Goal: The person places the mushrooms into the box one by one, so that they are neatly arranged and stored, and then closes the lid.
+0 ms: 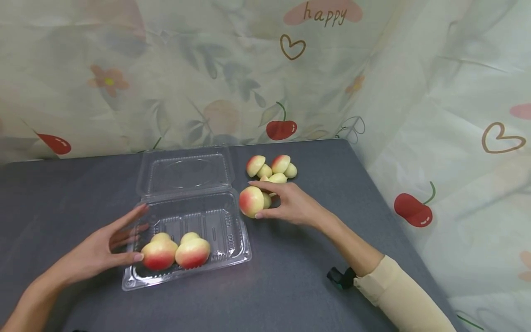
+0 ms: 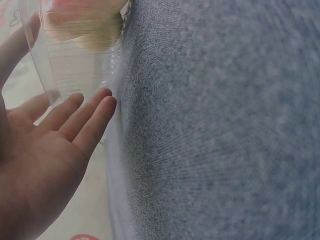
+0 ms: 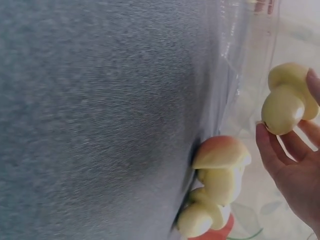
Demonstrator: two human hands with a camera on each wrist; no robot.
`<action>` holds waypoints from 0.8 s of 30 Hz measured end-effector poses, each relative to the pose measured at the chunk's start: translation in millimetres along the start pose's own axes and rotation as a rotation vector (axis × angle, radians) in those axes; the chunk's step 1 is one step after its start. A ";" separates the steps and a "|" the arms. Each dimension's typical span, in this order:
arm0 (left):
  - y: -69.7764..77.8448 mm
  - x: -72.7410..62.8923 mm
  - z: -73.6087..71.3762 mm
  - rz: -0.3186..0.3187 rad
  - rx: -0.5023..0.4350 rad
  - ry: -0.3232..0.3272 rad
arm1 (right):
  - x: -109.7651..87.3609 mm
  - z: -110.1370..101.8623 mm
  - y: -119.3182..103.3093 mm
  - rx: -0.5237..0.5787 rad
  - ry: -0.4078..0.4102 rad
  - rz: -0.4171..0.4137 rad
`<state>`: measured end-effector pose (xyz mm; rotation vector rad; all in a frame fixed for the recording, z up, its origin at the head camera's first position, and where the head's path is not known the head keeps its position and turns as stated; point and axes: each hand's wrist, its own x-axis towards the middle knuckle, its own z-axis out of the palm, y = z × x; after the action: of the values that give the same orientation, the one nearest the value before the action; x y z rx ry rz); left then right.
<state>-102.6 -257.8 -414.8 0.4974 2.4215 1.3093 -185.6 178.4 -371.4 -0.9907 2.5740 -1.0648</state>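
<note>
My right hand pinches a toy mushroom by its red-and-yellow cap, between thumb and fingers, near the right side of a clear plastic clamshell box. In the right wrist view the held mushroom shows its pale round stem, raised off the table. Inside the box, a left mushroom and a right mushroom lie side by side along the front, caps forward. At the box's left wall is my left hand, its fingers extended; in the left wrist view their tips reach the plastic.
Behind my right hand, more toy mushrooms lie in a cluster on the grey tabletop. The box's lid is folded back flat toward the rear. A patterned curtain borders the back and right. Beside my right sleeve is a black object.
</note>
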 end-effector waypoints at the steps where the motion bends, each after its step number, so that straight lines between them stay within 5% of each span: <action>1: 0.3 -0.4 0.0 0.002 -0.003 0.003 | 1.9 0.3 -1.1 0.014 -0.005 -0.003; 24: -0.8 -2.7 -1.9 0.032 0.009 0.040 | 45.4 14.4 -34.3 0.001 -0.066 -0.117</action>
<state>-101.2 -260.7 -414.2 0.5184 2.4628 1.3347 -196.8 123.2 -354.8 -1.1679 2.4897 -1.0431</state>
